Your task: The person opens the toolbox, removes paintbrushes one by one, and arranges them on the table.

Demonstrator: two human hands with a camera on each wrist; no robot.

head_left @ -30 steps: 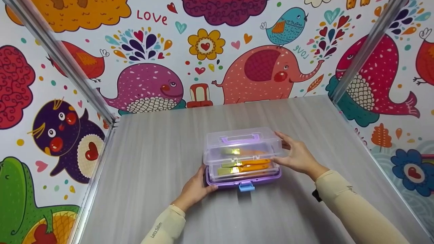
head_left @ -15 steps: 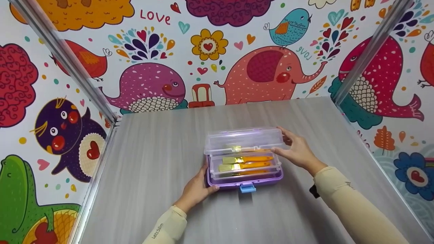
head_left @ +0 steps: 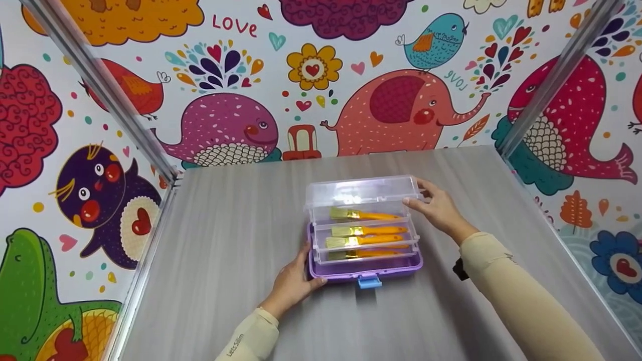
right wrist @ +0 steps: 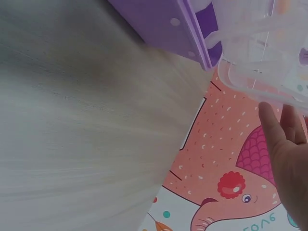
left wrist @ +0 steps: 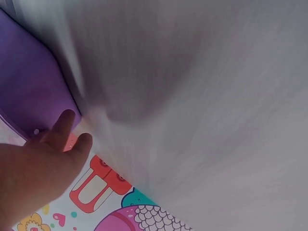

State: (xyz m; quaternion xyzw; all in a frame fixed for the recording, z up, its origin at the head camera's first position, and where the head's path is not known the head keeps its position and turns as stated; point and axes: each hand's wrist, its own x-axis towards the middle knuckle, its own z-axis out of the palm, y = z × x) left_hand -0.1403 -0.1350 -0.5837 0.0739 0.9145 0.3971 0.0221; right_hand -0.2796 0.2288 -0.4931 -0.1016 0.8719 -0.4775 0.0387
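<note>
Forward, right hand [head_left: 444,210] at lid [head_left: 363,192].

Left hand [head_left: 292,282] grips, thumb splayed from fingers. Right hand [head_left: 444,209] pinches, thumb opposing fingers, nearer the desk's [head_left: 225,225] far edge. Both sleeved forearms [head_left: 524,296] angle inward.

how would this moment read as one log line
left hand: holds box at left end; right hand: holds lid at right end; lid: raised; brushes: in clear trays; blue latch: undone
</note>
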